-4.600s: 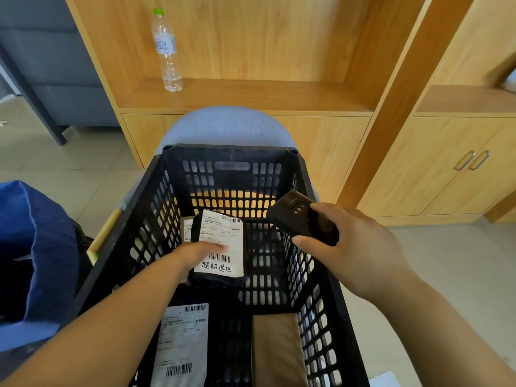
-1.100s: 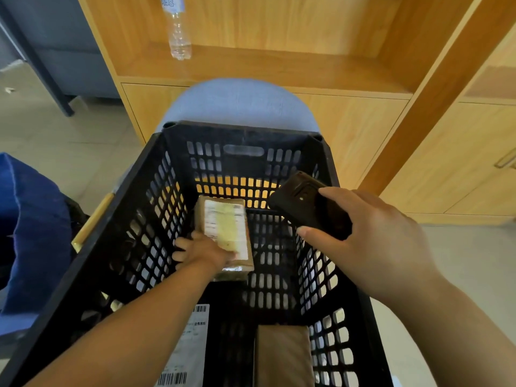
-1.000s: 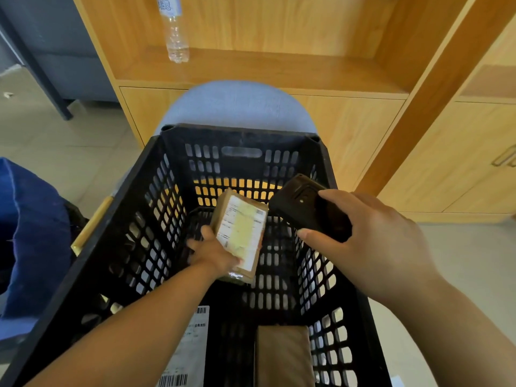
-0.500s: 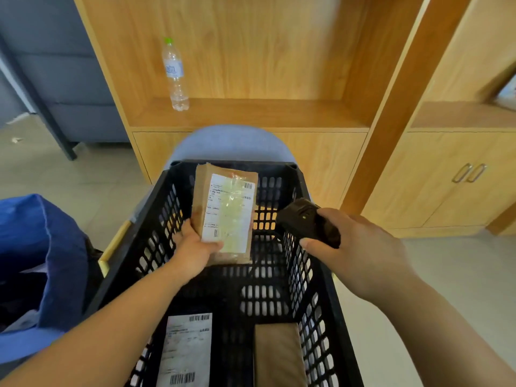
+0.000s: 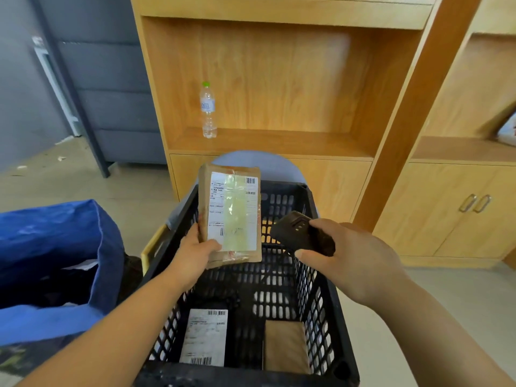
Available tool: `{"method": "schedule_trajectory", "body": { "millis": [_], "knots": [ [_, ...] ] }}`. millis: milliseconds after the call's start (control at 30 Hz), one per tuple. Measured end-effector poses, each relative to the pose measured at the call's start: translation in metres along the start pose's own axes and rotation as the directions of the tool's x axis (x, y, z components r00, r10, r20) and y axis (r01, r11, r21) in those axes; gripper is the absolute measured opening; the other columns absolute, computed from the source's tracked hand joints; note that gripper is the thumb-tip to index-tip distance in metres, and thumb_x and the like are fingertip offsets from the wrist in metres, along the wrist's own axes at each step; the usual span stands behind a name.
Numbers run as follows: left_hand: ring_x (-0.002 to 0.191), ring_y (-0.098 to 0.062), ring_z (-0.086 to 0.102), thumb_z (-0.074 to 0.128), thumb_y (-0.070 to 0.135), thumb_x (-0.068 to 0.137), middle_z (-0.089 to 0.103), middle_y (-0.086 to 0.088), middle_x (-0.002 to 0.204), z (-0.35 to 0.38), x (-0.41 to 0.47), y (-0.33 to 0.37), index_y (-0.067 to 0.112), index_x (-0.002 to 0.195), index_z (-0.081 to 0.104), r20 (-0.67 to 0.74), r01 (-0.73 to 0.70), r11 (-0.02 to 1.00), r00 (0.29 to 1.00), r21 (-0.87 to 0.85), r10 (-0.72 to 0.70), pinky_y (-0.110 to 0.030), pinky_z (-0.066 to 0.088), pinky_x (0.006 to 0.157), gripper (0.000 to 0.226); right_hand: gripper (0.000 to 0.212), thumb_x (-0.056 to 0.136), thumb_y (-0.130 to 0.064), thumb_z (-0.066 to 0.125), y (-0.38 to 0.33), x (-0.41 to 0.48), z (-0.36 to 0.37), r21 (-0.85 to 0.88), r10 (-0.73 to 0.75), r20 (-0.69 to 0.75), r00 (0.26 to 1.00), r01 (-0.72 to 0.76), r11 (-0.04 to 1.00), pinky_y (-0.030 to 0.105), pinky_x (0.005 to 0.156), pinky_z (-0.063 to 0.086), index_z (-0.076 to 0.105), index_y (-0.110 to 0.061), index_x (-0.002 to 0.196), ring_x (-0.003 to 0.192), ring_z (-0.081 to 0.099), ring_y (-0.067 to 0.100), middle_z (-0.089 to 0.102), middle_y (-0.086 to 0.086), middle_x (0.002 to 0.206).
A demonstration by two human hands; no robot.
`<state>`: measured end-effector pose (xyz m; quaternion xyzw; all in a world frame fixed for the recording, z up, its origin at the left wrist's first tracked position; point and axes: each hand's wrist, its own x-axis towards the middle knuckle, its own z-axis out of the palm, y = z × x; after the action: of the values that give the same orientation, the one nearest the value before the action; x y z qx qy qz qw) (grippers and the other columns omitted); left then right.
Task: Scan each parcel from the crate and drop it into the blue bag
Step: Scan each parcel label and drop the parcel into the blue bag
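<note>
- The brown parcel (image 5: 231,216) is up in the air over the far end of the crate (image 5: 312,289). It stands upright, with its white label (image 5: 233,208) turned toward the person.
- The left hand (image 5: 195,250) holds the parcel by its lower left corner. Its fingers (image 5: 212,244) are curled round the edge, and the thumb lies on the bottom of the label.
- The scanner (image 5: 301,233) is a small black box over the right wall of the crate, just beside the parcel but not touching it. Its front end tips toward the parcel.
- The right hand (image 5: 349,261) is wrapped round the scanner, with its fingers (image 5: 307,254) closed tight on it.
- I think the step now is the scan, because the label and the scanner face each other.
- I think the next move is to aim the scanner at a bar code. One sits at the top right of the label and one lower down. The parcel should be kept flat and steady, with the thumb off the stripes.
- After the scan, the parcel needs to go to the blue bag (image 5: 55,238), which stands open just left of the crate. The left hand can swing it over the bag's mouth and let go.
- Two more parcels lie at the near end of the crate: a white-label parcel (image 5: 205,339) and a plain parcel (image 5: 284,344) beside it. So I think the job is not done yet.
- A water bottle (image 5: 208,110) stands on a wooden shelf (image 5: 265,141) well behind the crate.
</note>
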<state>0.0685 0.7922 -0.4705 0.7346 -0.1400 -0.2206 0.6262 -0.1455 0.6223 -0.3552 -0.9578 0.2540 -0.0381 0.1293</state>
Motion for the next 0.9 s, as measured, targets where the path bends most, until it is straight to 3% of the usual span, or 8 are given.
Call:
{"method": "schedule_trajectory", "body": {
  "millis": [167,300,467,600,900],
  "knots": [
    [0.105,-0.019,0.064,0.066,0.003,0.085,0.063,0.002,0.117,-0.004,-0.013,0.008,0.022,0.125,0.05,0.031,0.014,0.99,0.999,-0.14,-0.01,-0.041,0.056,0.086,0.047,0.062,0.083,-0.072,0.044,-0.001,-0.009,-0.001,-0.045,-0.024,0.024,0.999,0.025,0.999,0.038,0.085,0.052,0.035,-0.045,0.138,0.097,0.057,0.018,0.057,-0.008,0.107],
    [0.106,-0.021,0.063,0.068,0.005,0.084,0.062,0.0,0.119,-0.004,-0.019,0.007,0.022,0.122,0.051,0.006,0.004,0.986,1.0,-0.168,-0.003,-0.045,0.054,0.088,0.045,0.059,0.083,-0.072,0.045,-0.003,-0.013,0.002,-0.056,-0.048,0.042,0.998,0.05,0.997,0.039,0.085,0.052,0.037,-0.046,0.135,0.094,0.057,0.016,0.058,-0.009,0.105],
    [0.102,-0.016,0.064,0.069,0.004,0.083,0.062,0.002,0.117,-0.002,-0.024,0.009,0.02,0.124,0.048,0.01,-0.025,0.985,1.0,-0.172,0.028,-0.034,0.056,0.075,0.049,0.056,0.083,-0.072,0.045,-0.005,-0.014,0.001,-0.075,-0.07,0.084,0.994,0.077,0.994,0.041,0.089,0.05,0.041,-0.046,0.132,0.094,0.056,0.015,0.057,-0.012,0.103],
    [0.106,-0.017,0.062,0.071,0.006,0.082,0.061,0.001,0.119,-0.004,-0.026,0.01,0.019,0.129,0.046,-0.005,-0.034,0.988,0.999,-0.151,0.034,-0.034,0.056,0.075,0.055,0.053,0.084,-0.07,0.045,-0.006,-0.015,0.0,-0.109,-0.075,0.117,0.99,0.088,0.99,0.038,0.087,0.049,0.044,-0.044,0.13,0.093,0.055,0.015,0.059,-0.012,0.107],
    [0.104,-0.021,0.063,0.069,0.002,0.083,0.062,0.004,0.115,-0.004,-0.032,0.014,0.022,0.12,0.047,-0.014,-0.059,0.98,0.998,-0.188,0.057,-0.038,0.055,0.079,0.047,0.055,0.082,-0.071,0.048,-0.004,-0.018,0.004,-0.121,-0.085,0.103,0.991,0.098,0.988,0.033,0.081,0.051,0.045,-0.044,0.129,0.09,0.054,0.011,0.057,-0.013,0.099]
  ]
}}
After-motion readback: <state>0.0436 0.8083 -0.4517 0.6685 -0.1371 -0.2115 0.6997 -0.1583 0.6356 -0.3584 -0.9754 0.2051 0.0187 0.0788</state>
